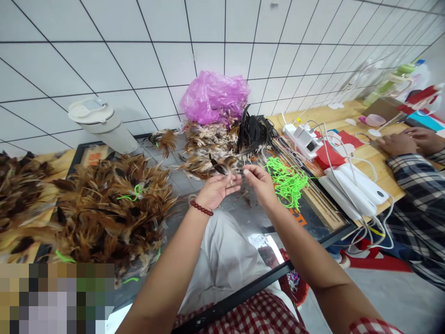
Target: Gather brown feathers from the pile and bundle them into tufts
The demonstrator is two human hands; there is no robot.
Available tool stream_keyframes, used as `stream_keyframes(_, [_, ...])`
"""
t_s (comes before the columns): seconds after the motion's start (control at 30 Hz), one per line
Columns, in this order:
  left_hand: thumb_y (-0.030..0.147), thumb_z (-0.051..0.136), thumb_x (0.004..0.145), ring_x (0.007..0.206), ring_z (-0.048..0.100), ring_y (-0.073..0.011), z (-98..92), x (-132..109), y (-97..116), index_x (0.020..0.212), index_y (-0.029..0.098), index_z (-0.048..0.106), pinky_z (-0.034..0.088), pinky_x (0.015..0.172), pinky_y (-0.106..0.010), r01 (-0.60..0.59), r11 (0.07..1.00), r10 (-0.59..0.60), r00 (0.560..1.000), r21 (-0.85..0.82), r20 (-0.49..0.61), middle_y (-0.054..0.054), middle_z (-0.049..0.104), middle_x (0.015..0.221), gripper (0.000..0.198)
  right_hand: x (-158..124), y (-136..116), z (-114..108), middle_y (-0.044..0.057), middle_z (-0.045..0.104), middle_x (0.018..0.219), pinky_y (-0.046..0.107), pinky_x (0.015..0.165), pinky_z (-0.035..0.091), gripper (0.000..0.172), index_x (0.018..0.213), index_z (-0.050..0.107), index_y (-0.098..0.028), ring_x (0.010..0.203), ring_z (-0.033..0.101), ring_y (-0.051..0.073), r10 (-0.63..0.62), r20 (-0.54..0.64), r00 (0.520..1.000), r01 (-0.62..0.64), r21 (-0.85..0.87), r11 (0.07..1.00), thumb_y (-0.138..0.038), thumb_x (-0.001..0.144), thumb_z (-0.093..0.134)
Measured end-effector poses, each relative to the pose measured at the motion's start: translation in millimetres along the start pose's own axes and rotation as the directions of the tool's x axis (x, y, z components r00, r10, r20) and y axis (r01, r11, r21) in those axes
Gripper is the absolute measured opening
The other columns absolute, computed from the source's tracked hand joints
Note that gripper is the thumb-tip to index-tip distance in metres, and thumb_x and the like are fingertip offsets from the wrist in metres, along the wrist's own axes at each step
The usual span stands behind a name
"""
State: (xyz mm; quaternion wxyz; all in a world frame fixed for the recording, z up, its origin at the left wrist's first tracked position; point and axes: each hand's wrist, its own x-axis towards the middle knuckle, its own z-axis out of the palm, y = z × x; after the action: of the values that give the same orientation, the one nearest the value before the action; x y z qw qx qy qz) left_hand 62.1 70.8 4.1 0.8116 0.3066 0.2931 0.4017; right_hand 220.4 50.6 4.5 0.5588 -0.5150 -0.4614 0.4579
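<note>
My left hand (217,189), with a beaded bracelet at its wrist, is closed around a small bunch of feathers (227,166), brown and pale with a dark tip. Just to the right, my right hand (261,183) has thumb and forefinger pinched together; what they hold, if anything, is too small to make out. Behind the hands lies a heap of pale and brown feathers (205,144), beside black feathers (255,132). Bright green strings (287,181) are piled right of my right hand. A large brown feather pile (111,213) spreads over the left side.
A white lidded cup (111,127) stands at the back left, a pink plastic bag (213,97) against the wall. At the right are a power strip (304,139), white devices with cables (358,190) and another person's hands (406,141). The black table edge (236,297) crosses my lap.
</note>
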Motion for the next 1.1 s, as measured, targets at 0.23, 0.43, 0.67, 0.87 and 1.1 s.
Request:
stream_keyframes(0.23, [0.013,0.073,0.067,0.059,0.054,-0.0065,1.9,4.3,-4.2,0.067,0.011,0.066,0.043,0.053,-0.019,-0.019,0.995,0.009,0.995,-0.098,-0.103,-0.003,0.064,0.072,0.008,-9.5,-0.2,-3.6,0.011,0.049,0.115,0.035,0.073,0.047,0.071,0.133,0.042,-0.022,0.085,0.053,0.021,-0.398,0.257,0.881,0.471,-0.564,0.678,-0.043,0.071,0.070])
stream_keyframes(0.43, [0.018,0.074,0.067,0.062,0.054,-0.0071,0.1,4.6,-8.2,0.073,0.008,0.068,0.044,0.057,-0.019,0.001,0.999,-0.003,0.998,-0.034,-0.058,-0.004,0.062,0.070,0.013,-12.3,-2.0,-4.2,0.012,0.050,0.113,0.037,0.076,0.048,0.061,0.138,0.036,-0.024,0.092,0.054,0.024,-0.439,0.245,0.864,0.479,-0.665,0.573,-0.043,0.083,0.055])
stream_keyframes(0.67, [0.026,0.073,0.071,0.049,0.045,-0.0049,1.7,0.0,-5.1,0.071,0.012,0.061,0.033,0.042,-0.015,0.007,1.000,-0.007,1.000,-0.005,0.019,0.000,0.053,0.058,0.018,-5.7,-7.2,-2.6,0.004,0.059,0.086,0.027,0.061,0.042,0.044,0.105,0.064,-0.020,0.068,0.050,0.013,-0.084,0.237,0.968,0.129,-0.179,0.975,-0.051,0.074,0.065])
stream_keyframes(0.87, [0.031,0.076,0.065,0.039,0.036,-0.0030,1.2,-8.2,-3.3,0.063,0.010,0.060,0.021,0.034,-0.012,0.266,0.961,-0.277,0.925,0.076,0.262,0.001,0.043,0.047,0.028,-5.9,-9.4,-6.1,-0.002,0.057,0.059,0.023,0.055,0.038,0.032,0.068,0.064,-0.016,0.054,0.046,0.009,0.143,0.494,0.858,-0.243,0.145,0.959,-0.047,0.068,0.072])
stream_keyframes(1.1, [0.030,0.072,0.071,0.057,0.063,-0.0124,2.4,-6.9,-5.4,0.083,0.009,0.067,0.047,0.047,-0.018,0.256,0.953,-0.285,0.938,0.161,0.196,-0.010,0.068,0.070,0.025,-3.8,-7.4,-3.4,-0.003,0.053,0.050,0.023,0.048,0.037,0.034,0.056,0.056,-0.017,0.045,0.046,0.008,0.154,0.338,0.928,-0.222,0.173,0.960,-0.044,0.067,0.073])
